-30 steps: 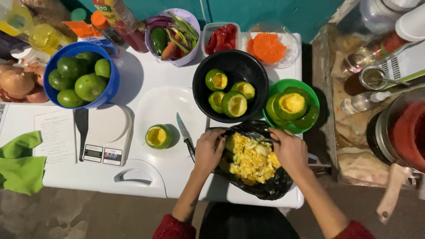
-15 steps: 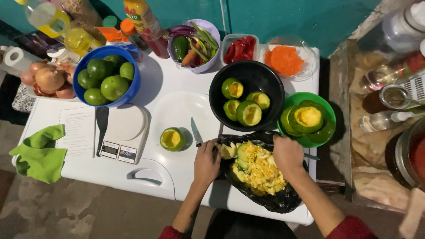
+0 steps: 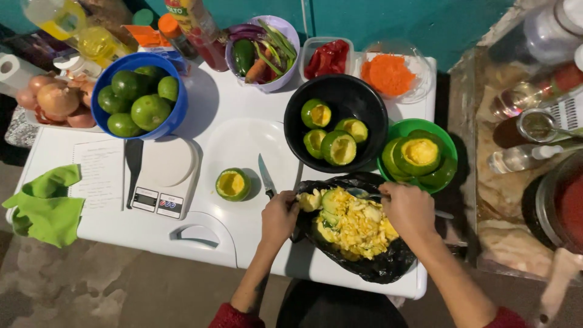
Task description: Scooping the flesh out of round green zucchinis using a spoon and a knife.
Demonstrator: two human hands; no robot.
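My left hand point(image 3: 280, 217) grips the near-left edge of a black plastic bag point(image 3: 370, 267) full of yellow-green fruit scraps point(image 3: 352, 222). At the bag's right edge my right hand point(image 3: 408, 208) is closed on a spoon whose handle point(image 3: 443, 214) sticks out to the right. A small knife point(image 3: 265, 176) lies just left of the bag. Beside the knife a hollowed green fruit half point(image 3: 232, 184) sits on the white table point(image 3: 200, 234). Behind the bag stand a black bowl point(image 3: 358, 100) with several halves and a green bowl point(image 3: 446, 140) of emptied shells.
A blue bowl point(image 3: 176, 115) of whole green fruit, a white kitchen scale point(image 3: 164, 176), a paper sheet point(image 3: 100, 176) and a green cloth point(image 3: 45, 203) lie left. Bottles, a vegetable bowl point(image 3: 264, 48), red pepper tub point(image 3: 328, 58) and grated carrot point(image 3: 388, 73) line the back. Pots and jars crowd the right.
The camera view has shifted slightly right and down. Both hands have stayed at the bag's edges, my left hand sliding a little along the rim.
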